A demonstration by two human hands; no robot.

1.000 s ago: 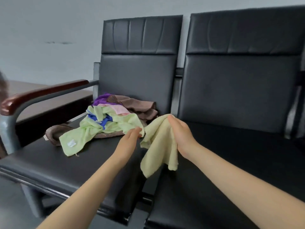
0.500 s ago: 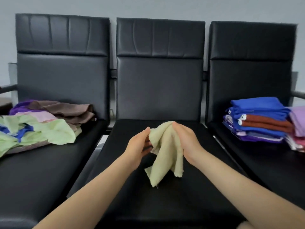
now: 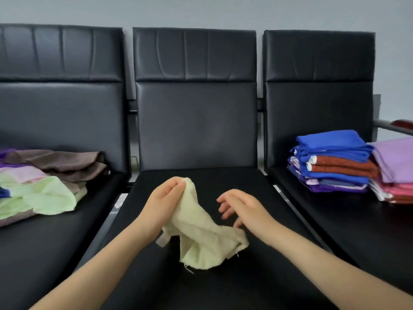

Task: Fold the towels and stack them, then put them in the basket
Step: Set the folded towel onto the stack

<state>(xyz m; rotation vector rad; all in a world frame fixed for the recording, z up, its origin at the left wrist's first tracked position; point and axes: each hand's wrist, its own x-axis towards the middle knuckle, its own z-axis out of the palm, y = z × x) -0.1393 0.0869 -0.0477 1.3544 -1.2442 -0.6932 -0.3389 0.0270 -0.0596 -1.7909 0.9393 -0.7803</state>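
1. Three black seats in a row; I see the middle seat [image 3: 201,287] in front of me, the left seat [image 3: 55,253] with a loose heap of towels [image 3: 44,186] (brown, pink, light green, purple), the right seat [image 3: 357,220] with two folded stacks: a blue-topped stack [image 3: 330,162] and a pink stack [image 3: 395,173] just beside it.
2. Nothing lies between my hands and the seat; both heap and stacks sit well apart from them.
3. Pale yellow towel [image 3: 201,233]: crumpled, unfolded, one corner raised, the rest draped down onto the middle seat, loose threads at the lower edge.
4. Left hand [image 3: 163,202] pinches the raised corner, fingers curled on it.
5. Right hand [image 3: 241,206] has its fingers spread and relaxed above the towel's right end; thumb near the cloth, contact I cannot tell.
6. Left heap and pink stack are cut off by the frame edges; an armrest [image 3: 400,126] shows only partly at far right.
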